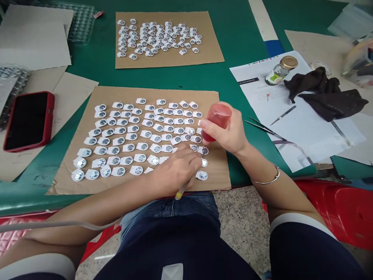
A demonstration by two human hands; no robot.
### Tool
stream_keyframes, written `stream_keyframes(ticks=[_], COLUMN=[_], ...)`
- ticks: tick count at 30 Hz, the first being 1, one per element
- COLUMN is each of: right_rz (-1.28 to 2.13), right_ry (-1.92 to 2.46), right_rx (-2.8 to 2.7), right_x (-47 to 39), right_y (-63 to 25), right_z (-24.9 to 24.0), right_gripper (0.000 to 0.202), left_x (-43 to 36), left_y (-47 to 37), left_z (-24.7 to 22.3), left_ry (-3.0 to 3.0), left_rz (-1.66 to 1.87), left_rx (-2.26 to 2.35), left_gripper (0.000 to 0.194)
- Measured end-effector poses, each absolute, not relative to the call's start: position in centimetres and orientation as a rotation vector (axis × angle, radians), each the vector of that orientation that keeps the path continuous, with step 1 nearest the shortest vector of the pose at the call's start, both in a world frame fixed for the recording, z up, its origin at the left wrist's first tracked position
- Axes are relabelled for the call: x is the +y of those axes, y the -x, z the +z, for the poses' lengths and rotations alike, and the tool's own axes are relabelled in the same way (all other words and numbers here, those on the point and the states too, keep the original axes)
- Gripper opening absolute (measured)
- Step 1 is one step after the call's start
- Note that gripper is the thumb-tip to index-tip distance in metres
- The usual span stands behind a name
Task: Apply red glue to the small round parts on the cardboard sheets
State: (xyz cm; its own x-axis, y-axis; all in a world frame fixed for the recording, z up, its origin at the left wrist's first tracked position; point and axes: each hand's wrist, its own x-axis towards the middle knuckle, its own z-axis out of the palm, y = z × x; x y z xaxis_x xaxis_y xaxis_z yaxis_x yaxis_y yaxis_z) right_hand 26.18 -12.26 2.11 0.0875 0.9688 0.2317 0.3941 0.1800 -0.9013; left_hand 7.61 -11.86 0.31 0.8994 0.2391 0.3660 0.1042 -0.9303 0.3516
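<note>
Two bare hands over a cardboard sheet [67, 175] bearing rows of small silvery discs [100, 162] on white tabs.
On a green desk [175, 79], the right hand [229, 132] has its fingers wrapped around a red bottle [218, 116] above the sheet's right side; the left hand [179, 167] has its fingers curled around a thin stick [181, 191]. Too firm a squeeze could spill any contents onto neighbouring discs; the low left forearm could brush the front rows askew.

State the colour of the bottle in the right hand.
Red; the bottle shows best in the head view.
</note>
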Motion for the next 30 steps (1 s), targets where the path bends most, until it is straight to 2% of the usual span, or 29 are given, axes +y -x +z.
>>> stream_keyframes(ticks=[10,25,30], right_rz=[0.586,0.574,0.661], right_ry=[1.419,1.436,1.464], right_rx=[-1.644,-1.614,-1.592], right_x=[-11.82,-11.76,-11.77], right_y=[-25.82,-25.80,-25.85], right_z=[1.55,1.28,1.29], right_gripper=[0.030,0.031,0.035], left_x=[-12.51,-12.44,-12.45], left_y=[-7.58,-7.44,-7.39], left_z=[0.65,0.23,0.22], left_ry=[-2.862,-2.813,-2.819], left_rz=[0.577,0.615,0.590], left_rx=[0.229,0.222,0.235], left_gripper=[0.021,0.020,0.018])
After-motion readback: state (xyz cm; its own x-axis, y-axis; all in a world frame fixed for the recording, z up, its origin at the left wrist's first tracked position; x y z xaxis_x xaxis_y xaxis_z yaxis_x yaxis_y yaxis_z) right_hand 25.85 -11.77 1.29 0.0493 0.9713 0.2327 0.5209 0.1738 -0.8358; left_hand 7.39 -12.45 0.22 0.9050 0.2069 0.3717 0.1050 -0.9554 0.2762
